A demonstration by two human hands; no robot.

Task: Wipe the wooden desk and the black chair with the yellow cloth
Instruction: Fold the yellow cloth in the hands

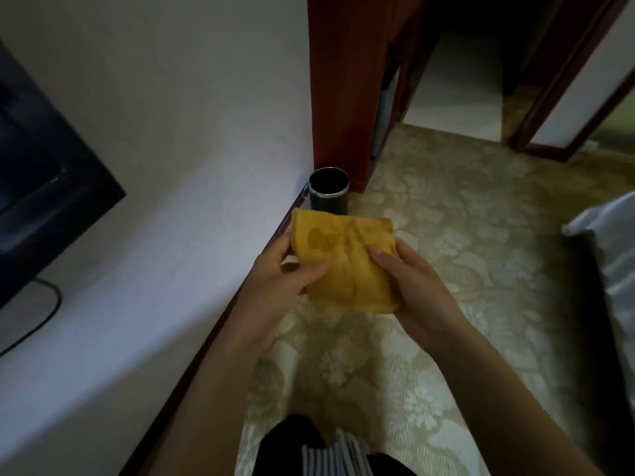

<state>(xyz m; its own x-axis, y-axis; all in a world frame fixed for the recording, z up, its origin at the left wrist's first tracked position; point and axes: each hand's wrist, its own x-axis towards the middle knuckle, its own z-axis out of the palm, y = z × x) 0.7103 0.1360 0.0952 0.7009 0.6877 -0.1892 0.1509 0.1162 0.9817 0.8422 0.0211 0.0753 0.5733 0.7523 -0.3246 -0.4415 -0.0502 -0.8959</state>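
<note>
A folded yellow cloth (343, 259) with darker damp spots is held up in front of me over the patterned carpet. My left hand (278, 280) grips its left edge, thumb on top. My right hand (409, 283) holds its right side, thumb pressed on the upper face. No wooden desk or black chair can be made out in this view.
A white wall (171, 166) runs along the left with a dark screen (41, 187) and a cable on it. A dark cylindrical bin (329, 190) stands by the skirting, next to a red-brown wooden door frame (343, 80). White bedding (611, 242) lies at the right edge.
</note>
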